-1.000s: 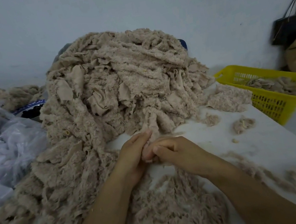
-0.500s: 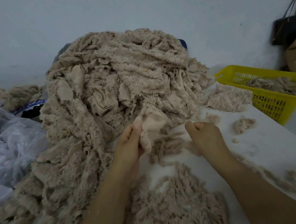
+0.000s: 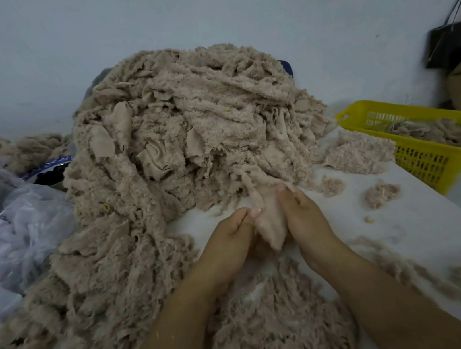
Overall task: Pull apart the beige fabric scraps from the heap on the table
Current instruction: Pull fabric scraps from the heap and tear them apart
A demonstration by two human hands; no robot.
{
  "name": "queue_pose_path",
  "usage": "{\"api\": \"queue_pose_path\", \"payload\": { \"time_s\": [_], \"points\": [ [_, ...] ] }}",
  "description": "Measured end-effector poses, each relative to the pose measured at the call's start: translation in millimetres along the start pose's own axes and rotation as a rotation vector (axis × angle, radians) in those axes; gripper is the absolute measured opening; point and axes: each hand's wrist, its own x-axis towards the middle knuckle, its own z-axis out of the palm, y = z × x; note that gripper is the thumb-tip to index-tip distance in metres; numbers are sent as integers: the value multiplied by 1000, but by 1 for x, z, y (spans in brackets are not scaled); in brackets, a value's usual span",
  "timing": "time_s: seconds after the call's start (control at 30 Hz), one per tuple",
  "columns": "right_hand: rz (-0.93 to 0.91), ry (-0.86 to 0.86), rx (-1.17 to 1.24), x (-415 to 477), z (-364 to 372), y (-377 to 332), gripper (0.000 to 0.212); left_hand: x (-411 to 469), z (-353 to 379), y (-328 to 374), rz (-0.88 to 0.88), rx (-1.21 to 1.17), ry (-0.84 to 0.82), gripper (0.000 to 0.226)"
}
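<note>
Scrap [image 3: 270, 222] (beige) — between both hands

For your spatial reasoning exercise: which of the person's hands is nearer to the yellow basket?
Right. The right hand grips the scrap mid-table, on the side toward the yellow basket at the table's right edge. The left hand grips the scrap's other side, farther away.

Big heap [image 3: 185, 127] of beige fleecy scraps piled on the white worktop [image 3: 430, 221]. My left hand [image 3: 229, 234] and right hand [image 3: 305, 216] both pinch one scrap [image 3: 270, 222] at the heap's near foot. Loose tufts lie around. Yellow basket [image 3: 419, 156] at the right edge, clear plastic bags [image 3: 5, 228] left.
</note>
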Motion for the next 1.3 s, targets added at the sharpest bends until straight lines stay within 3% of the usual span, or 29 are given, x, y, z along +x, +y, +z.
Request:
{"api": "queue_pose_path", "payload": {
  "time_s": [0.1,0.27,0.37,0.47,0.53,0.6,0.67,0.73,0.8,0.9,0.97,1.03,1.2,1.3],
  "points": [
    [104,168,261,9,-15,-5,48,1,-7,3,-3,-156,69,58],
    [114,211,297,15,-26,-7,55,0,-28,9,42,-327,214,42],
    [91,114,220,3,-14,-10,57,0,-19,8,-1,-66,223,57],
    [-64,16,63,-12,-6,-16,60,1,-10,2,44,164,158,68],
    [-197,-114,-76,-25,0,-21,48,0,-8,3,-26,67,147,76],
    [-214,-304,-149,-34,11,-23,30,4,-12,1,-89,-172,106,79],
    [-222,-439,-206,-39,21,-17,38,4,-19,0,-135,-339,116,59],
    [-284,-541,-287,-42,27,-11,60,2,-22,2,-161,-441,153,36],
    [-282,-622,-333,-41,25,-5,66,4,-23,3,-193,-511,241,30],
    [-165,-470,-260,-36,18,-6,49,12,-20,4,-162,-423,406,34],
    [-102,-245,-165,-27,14,-7,40,10,-17,5,-68,-97,463,36],
    [-90,-127,-73,-22,9,-11,34,4,-11,6,60,129,387,37],
    [86,-300,138,-18,3,-14,34,-8,6,15,244,358,-23,36],
    [206,-172,126,-14,0,-16,31,-10,9,17,311,402,-117,38]
  ]
}}
